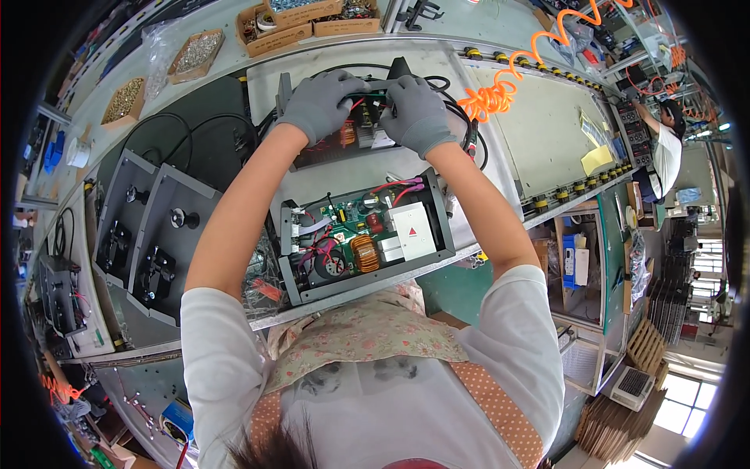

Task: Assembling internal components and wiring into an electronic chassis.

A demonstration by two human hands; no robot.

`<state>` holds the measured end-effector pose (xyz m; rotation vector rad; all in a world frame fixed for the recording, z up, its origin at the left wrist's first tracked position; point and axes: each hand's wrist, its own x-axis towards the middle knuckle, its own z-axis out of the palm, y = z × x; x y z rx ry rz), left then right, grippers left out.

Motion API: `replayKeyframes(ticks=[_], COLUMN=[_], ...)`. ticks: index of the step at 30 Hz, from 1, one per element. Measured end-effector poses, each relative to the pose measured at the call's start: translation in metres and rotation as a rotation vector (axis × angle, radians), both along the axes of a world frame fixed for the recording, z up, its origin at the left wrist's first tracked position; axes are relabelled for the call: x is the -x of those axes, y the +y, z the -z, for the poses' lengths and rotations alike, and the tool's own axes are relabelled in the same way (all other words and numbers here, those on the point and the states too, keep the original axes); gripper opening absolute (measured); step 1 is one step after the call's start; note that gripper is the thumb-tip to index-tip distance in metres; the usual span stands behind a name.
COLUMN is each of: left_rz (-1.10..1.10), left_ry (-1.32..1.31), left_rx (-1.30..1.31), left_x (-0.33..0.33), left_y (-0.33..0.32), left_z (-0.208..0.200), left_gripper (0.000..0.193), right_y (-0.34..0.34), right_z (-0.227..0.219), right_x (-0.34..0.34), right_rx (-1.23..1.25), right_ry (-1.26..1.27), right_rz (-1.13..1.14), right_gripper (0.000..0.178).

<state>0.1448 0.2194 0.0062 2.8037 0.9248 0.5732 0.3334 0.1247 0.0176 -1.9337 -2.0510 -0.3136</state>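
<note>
Grey work gloves cover both my hands, which work over the far side of an open metal case with wires and electronics inside. My left hand reaches in from the left, its fingers bent together beside a red wire. From the right, my right hand curls its fingers down at the case's far edge, close to a black upright part. What either hand's fingertips hold is hidden. Nearer to me lies a second open case with a green circuit board, a copper coil and a white cover plate.
Two grey panels with black fittings lie on the left. Cardboard boxes of small hardware stand along the back. An orange coiled air hose hangs at the right, over a roller track. A co-worker stands far right.
</note>
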Motion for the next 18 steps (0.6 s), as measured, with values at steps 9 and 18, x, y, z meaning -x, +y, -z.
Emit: replayKeyframes(ticks=[9, 18], left_rz=[0.003, 0.151], left_ry=[0.016, -0.12], left_rx=[0.024, 0.002], left_x=[-0.015, -0.022], left_y=[-0.008, -0.001], left_z=[-0.008, 0.007], left_gripper=[0.029, 0.026], right_y=[-0.008, -0.005], right_z=[0.014, 0.015], right_x=[-0.015, -0.008], right_rx=[-0.182, -0.168], right_ry=[0.126, 0.116], right_rz=[-0.222, -0.104], right_gripper=[0.016, 0.014])
